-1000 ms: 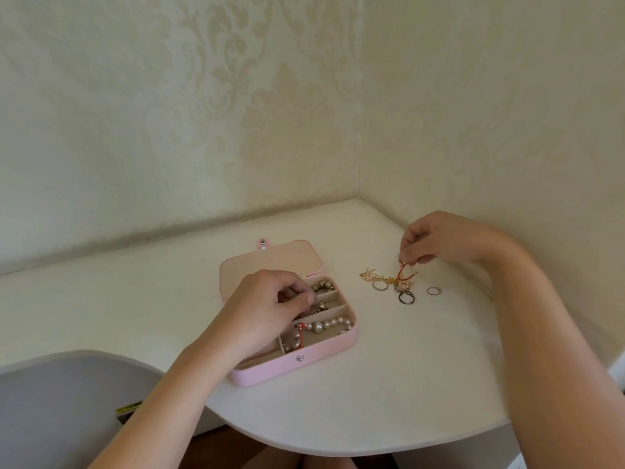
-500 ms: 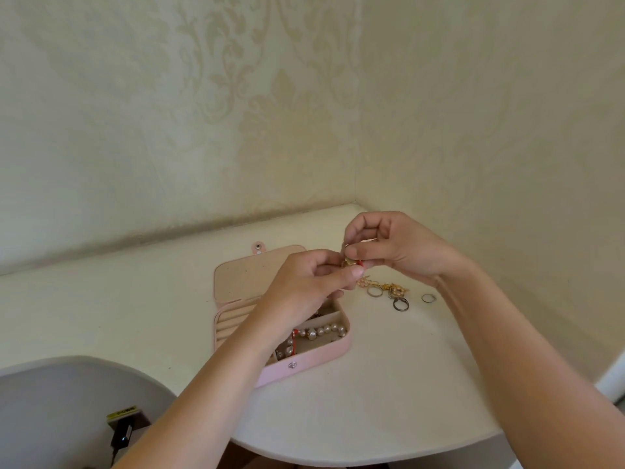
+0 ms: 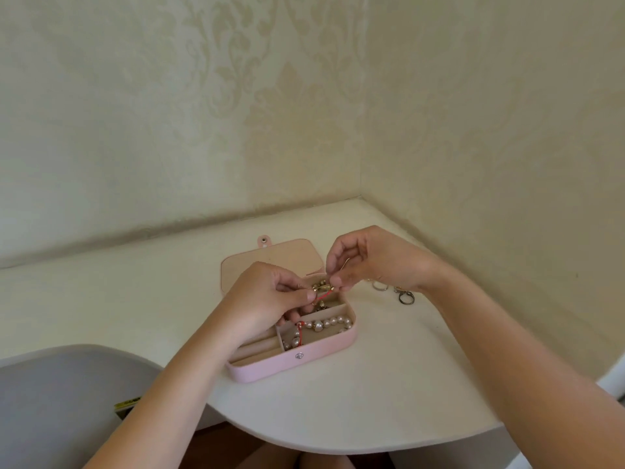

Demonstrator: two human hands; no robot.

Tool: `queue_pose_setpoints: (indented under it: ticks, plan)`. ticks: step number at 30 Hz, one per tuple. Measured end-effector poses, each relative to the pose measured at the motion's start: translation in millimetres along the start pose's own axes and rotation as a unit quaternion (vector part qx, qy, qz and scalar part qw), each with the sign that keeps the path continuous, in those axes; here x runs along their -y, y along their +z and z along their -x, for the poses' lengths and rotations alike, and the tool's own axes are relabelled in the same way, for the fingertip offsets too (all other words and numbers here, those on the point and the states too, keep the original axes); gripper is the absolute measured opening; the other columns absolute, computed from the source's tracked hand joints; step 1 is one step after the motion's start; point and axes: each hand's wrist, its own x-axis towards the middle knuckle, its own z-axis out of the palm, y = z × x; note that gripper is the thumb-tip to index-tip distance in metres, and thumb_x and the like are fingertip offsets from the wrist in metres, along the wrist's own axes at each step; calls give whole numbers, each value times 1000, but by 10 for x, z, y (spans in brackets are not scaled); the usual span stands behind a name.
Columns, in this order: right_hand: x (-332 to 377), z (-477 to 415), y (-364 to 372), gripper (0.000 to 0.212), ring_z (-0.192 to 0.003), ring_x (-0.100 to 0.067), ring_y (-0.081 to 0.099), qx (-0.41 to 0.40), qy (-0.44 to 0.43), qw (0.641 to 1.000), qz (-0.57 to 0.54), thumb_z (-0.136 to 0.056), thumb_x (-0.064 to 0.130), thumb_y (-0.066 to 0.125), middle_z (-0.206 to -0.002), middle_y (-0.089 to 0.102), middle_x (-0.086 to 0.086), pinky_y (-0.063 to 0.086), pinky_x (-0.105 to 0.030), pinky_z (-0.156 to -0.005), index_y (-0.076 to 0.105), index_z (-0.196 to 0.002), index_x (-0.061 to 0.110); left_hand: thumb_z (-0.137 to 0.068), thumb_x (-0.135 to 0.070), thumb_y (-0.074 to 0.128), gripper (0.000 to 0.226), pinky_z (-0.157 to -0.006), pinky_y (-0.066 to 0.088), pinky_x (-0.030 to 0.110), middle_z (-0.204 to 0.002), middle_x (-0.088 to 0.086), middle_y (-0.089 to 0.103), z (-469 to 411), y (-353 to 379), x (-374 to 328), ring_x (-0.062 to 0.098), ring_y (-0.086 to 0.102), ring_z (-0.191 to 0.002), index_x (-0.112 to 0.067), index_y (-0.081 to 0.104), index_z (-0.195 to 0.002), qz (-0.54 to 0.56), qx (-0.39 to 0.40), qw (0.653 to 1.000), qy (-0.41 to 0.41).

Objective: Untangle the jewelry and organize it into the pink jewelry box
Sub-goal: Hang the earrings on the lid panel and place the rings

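The left hand (image 3: 270, 296) and the right hand (image 3: 372, 262) are close together over the open pink jewelry box (image 3: 294, 367). Each hand pinches one end of a thin red string (image 3: 323, 294) with gold beads, just above the box. A pearl bracelet (image 3: 333, 322) lies in the front part of the box. Some rings (image 3: 405, 297) lie on the white table (image 3: 389, 384) beside the right wrist.

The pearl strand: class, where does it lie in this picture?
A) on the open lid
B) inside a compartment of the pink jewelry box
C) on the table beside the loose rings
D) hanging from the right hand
B: the pearl strand lies in a compartment of the pink jewelry box, just behind its front wall, while the left hand and right hand pinch a red cord above the box.
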Motion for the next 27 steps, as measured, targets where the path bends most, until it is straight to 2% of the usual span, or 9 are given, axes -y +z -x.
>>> queue_pose_setpoints:
  ticks: [3,5,8,11,15,19,21,24,27]
  plan:
    - [0,15,-26,18,-61,-10,64,4,26,999,41,-75,-8,71,-80,66,-14,50,-17,-62,65,-82,8,-81,-16,71,15,-46,39,16,-55,-8,65,-49,20,91,-1,47,-39,-20,70,-66,-114,-27,993,8]
    - [-3,48,-104,16,-59,-8,64,-31,46,996,71,-76,-6,71,-78,68,-12,48,-13,-56,65,-82,7,-78,-28,74,15,-58,40,23,-61,-10,66,-75,31,122,1,50,-48,-27,70,-63,-184,-45,982,18]
    - [-93,76,-275,12,-57,-10,63,-97,91,979,156,-76,1,73,-72,68,-7,47,-15,-53,67,-82,8,-77,-33,73,16,-60,38,25,-66,-3,67,-65,23,96,10,53,-59,-27,68,-63,-233,-41,971,21]
    - [-207,109,-436,12,-54,-7,59,-129,174,940,265,-74,12,76,-66,65,3,42,-16,-52,66,-79,14,-79,-31,70,20,-58,37,25,-64,-2,65,-27,-40,58,13,55,-63,-27,65,-60,-291,-31,956,22]
    - [-259,165,-540,25,-66,-14,61,-103,273,911,292,-68,28,82,-83,72,-7,46,-24,-62,65,-81,16,-80,-30,68,15,-59,40,25,-69,-2,67,12,-117,30,15,58,-67,-24,68,-67,-352,-9,936,22]
    - [-234,183,-538,27,-61,-14,63,-91,304,913,258,-68,20,83,-83,71,-11,50,-19,-57,67,-86,8,-79,-25,69,6,-68,45,25,-79,-9,67,46,-86,-31,13,61,-81,-27,65,-75,-401,-52,913,46]
    - [-216,179,-532,24,-60,-13,63,-86,306,916,244,-71,12,80,-83,71,-12,52,-17,-57,69,-90,4,-80,-22,68,8,-70,47,24,-75,-15,62,54,-55,-41,7,60,-79,-29,64,-80,-373,-84,920,90]
    - [-192,180,-514,20,-59,-13,63,-78,310,915,245,-73,4,76,-88,71,-13,51,-14,-54,69,-93,3,-86,-25,62,8,-72,48,24,-78,-15,66,62,18,-33,2,60,-76,-29,69,-85,-313,-23,941,127]
    - [-191,182,-504,19,-55,-10,62,-95,295,914,261,-72,2,76,-85,70,-10,47,-14,-52,67,-88,8,-90,-30,56,15,-69,45,26,-83,-12,68,52,68,15,5,58,-74,-27,70,-89,-340,29,933,114]
